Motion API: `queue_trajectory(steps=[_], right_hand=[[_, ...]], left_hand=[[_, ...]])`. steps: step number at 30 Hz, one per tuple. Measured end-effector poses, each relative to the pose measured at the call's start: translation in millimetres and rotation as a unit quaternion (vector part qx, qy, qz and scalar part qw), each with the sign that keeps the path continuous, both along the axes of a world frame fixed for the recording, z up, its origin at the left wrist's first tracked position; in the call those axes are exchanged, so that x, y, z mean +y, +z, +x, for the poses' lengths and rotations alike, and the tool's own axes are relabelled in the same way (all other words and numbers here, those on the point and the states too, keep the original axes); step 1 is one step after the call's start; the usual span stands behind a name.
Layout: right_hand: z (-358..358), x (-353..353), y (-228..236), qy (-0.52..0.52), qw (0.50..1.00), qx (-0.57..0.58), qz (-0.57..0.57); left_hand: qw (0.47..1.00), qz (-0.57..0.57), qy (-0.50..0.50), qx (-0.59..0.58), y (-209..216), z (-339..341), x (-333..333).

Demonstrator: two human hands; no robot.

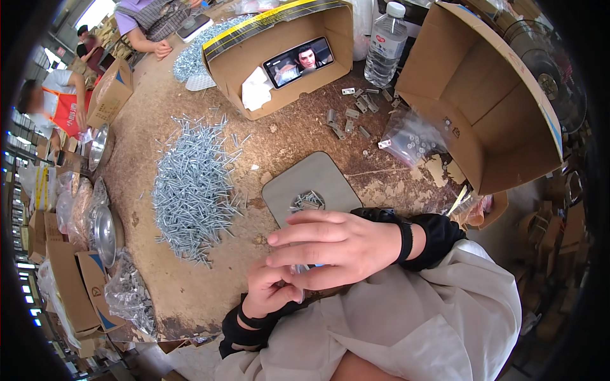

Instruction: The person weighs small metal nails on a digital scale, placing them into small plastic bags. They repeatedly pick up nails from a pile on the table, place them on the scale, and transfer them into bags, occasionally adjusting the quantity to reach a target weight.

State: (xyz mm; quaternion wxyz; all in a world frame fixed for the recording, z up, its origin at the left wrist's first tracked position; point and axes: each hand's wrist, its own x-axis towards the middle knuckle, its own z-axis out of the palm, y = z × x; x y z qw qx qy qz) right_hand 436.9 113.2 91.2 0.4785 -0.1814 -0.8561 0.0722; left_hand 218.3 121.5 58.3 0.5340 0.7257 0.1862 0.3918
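My right hand (340,246) reaches across the top of my left, its fingers straight and spread. Its thumb is hidden. My left hand (270,287) is closed, thumb and fingers pinched on a scrap of clear plastic (297,270), mostly covered by the right hand. Just beyond the fingers, a small heap of screws (308,200) lies on a grey rounded mat (302,170), partly covered by my right hand. Left of the mat spreads a large pile of silvery screws (197,190).
At the back, an open cardboard box (238,47) holds a phone (298,62) showing video. A water bottle (386,47), metal clips (362,103), a bag of small parts (416,140) and a larger box (483,95) stand right. Co-workers (60,105) are at the left.
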Motion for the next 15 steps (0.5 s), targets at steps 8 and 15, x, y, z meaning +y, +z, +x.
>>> queue_trajectory(steps=[8, 15], right_hand=[[0, -1, -1, -0.046, 0.998, -0.042, 0.03], [7, -2, 6, 0.036, 0.989, -0.114, -0.091]], left_hand=[[0.984, -0.174, 0.034, -0.022, -2, 2, -13], [0.963, -0.21, 0.166, 0.003, -7, -6, 3]])
